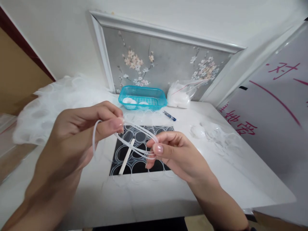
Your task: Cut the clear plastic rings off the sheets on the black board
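Between my two hands, above the table, stretch thin white plastic rings [137,148], like flexible loops. My left hand [96,128] pinches them at one end between thumb and fingertips, and one loop hangs back past the thumb. At the other end my right hand [168,149] is closed on them with thumb and fingers. Below lies a black mat [141,138] with a clear sheet of round cut-outs [124,152] over it. A slim cream-coloured stick [127,157] rests slantwise on that sheet, partly below the loops.
At the back stands a blue plastic basket [157,91] holding white rings [129,101]. Beside it are a zip bag of white material [179,94] and a blue-capped small tool or pen [169,115]. Perforated plastic sheets [64,96] pile up left; clear scraps [218,136] lie right.
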`<state>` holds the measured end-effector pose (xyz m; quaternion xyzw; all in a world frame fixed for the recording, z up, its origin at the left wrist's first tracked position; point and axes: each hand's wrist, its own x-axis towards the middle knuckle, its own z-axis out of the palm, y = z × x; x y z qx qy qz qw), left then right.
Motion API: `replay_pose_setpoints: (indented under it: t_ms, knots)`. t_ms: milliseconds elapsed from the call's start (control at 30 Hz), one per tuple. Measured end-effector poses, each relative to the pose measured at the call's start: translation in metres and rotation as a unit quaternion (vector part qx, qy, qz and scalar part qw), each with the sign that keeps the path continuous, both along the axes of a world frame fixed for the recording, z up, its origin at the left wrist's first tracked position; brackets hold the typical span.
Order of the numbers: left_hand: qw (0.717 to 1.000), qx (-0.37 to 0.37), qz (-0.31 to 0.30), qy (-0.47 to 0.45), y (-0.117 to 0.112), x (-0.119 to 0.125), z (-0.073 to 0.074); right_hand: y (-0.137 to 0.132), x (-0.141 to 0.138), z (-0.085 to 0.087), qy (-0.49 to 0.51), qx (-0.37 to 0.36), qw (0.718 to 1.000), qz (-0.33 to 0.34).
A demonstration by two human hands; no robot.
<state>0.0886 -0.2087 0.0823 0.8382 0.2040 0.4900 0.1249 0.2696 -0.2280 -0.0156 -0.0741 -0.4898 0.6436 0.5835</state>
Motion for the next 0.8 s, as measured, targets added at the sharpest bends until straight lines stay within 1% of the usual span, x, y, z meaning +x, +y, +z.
replay_pose_setpoints:
  t_ms: [100,233,500,600,733,800]
  knots:
    - [1.000,0.007,0.000,-0.015,0.0008,0.0005,-0.0012,0.0005,-0.0002,-0.0008,0.006,0.006,1.000,0.004]
    - [1.000,-0.002,0.003,-0.024,-0.0004,0.0000,-0.0018,0.0003,-0.0001,-0.0016,0.012,0.022,1.000,0.019]
    - [1.000,0.007,-0.001,-0.027,-0.0028,0.0027,0.0004,-0.0009,0.0022,-0.0028,0.004,0.028,1.000,0.004]
    - [1.000,0.001,-0.004,-0.029,-0.0033,0.0026,0.0003,-0.0007,0.0028,-0.0039,0.007,0.033,0.999,0.007]
    - [0.999,-0.009,0.009,-0.030,-0.0045,0.0010,-0.0004,-0.0002,0.0028,-0.0042,0.006,0.035,0.999,0.005]
    - [1.000,-0.007,0.004,-0.024,-0.0047,0.0009,-0.0006,0.0001,0.0025,-0.0036,0.006,0.034,0.999,0.001]
